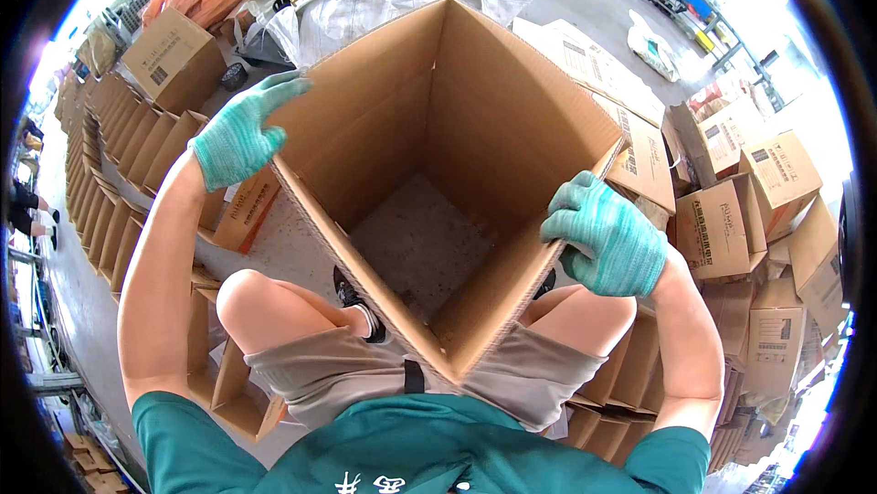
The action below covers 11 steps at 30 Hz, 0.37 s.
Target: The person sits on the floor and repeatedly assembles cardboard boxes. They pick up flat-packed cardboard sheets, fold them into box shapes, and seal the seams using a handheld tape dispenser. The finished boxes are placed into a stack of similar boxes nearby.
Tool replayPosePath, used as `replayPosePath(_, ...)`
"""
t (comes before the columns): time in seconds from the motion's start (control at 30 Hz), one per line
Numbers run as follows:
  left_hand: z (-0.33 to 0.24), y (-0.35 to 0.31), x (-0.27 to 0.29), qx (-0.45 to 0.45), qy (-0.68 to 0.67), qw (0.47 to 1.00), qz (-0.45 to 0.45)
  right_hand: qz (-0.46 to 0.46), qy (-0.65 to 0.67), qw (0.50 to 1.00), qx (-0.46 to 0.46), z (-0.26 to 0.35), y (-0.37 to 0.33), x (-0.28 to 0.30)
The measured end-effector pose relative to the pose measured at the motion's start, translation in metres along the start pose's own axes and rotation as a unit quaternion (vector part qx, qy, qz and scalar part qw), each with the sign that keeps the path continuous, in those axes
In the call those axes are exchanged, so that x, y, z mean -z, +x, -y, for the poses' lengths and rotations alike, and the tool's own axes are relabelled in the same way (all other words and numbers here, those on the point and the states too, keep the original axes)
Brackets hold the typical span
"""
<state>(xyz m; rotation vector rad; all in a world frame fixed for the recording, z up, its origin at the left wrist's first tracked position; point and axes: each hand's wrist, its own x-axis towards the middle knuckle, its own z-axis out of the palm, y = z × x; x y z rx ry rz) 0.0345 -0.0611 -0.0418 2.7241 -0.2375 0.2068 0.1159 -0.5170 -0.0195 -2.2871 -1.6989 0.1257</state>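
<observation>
Standing open-ended between the person's knees, a large brown cardboard box [475, 128] shows its corrugated edges and plain inner walls, and through its open bottom the speckled grey floor [416, 238] is visible. The box is a square tube, its near corner resting against the lap. The right hand [607, 236], in a teal knitted glove, is curled over the right-hand top edge, fingers folded inside and thumb outside, pinching the wall. The left hand [242, 138], gloved the same, lies on the far left corner with fingers stretched out flat along the outer face, not closed around anything. Outward to the left, a long row of flattened cartons [119, 165] stands on edge; to the right, a loose heap of printed cardboard boxes [749, 201] is piled up. Beyond the box lie pale woven sacks [384, 0].
</observation>
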Motion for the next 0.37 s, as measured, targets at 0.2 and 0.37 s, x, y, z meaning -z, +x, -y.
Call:
replayPosePath(0.2, -0.068, 0.02, 0.002, 0.036, -0.002, 0.978, 0.204, -0.05, -0.067, 0.996, -0.035, -0.025, 0.01, -0.014)
replayPosePath(0.37, -0.084, 0.032, 0.015, 0.131, 0.048, 0.947, 0.29, -0.058, -0.033, 0.996, -0.051, -0.047, 0.071, -0.082)
